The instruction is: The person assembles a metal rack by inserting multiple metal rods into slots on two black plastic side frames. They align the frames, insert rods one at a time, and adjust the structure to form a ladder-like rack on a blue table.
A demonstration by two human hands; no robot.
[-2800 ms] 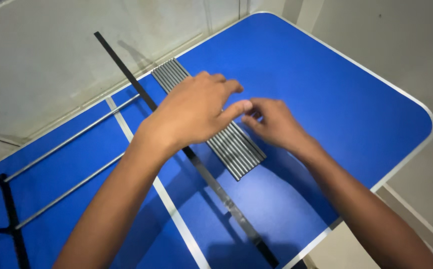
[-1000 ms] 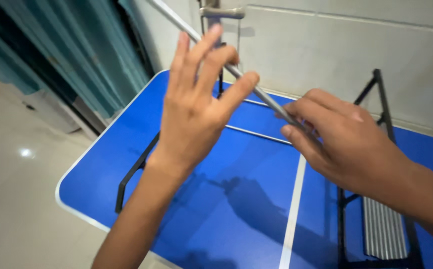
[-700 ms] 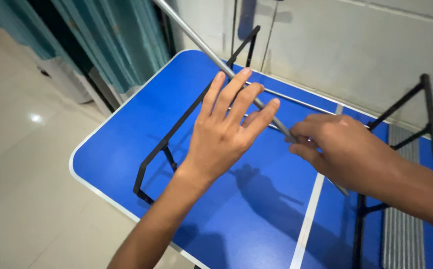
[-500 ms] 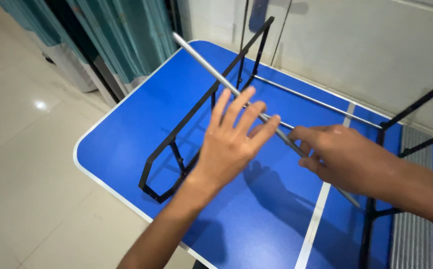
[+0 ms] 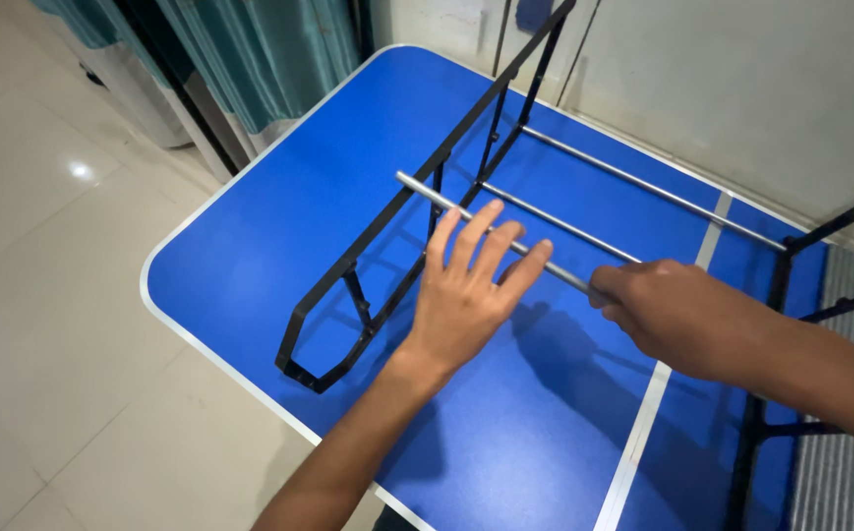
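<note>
My right hand (image 5: 677, 315) is closed around one end of a thin silver rod (image 5: 427, 194). The rod runs up and left, and its free end sits near the top bar of a black metal side frame (image 5: 368, 239) standing on the blue table (image 5: 279, 226). Fingers spread, my left hand (image 5: 466, 295) lies flat against the middle of the rod, fingertips over it, gripping nothing. Two more silver rods (image 5: 643, 187) span between this frame and a second black frame (image 5: 776, 285) at the right.
A ribbed grey panel (image 5: 830, 472) lies on the table at the far right, behind the second frame. Teal curtains (image 5: 250, 49) hang beyond the table's far left corner. Glossy floor tiles (image 5: 43, 295) lie to the left, a pale wall (image 5: 741, 79) behind.
The rod has come down from a steep upward tilt to lie low across the left black frame. Both hands moved with it; my left hand stays flat and open.
</note>
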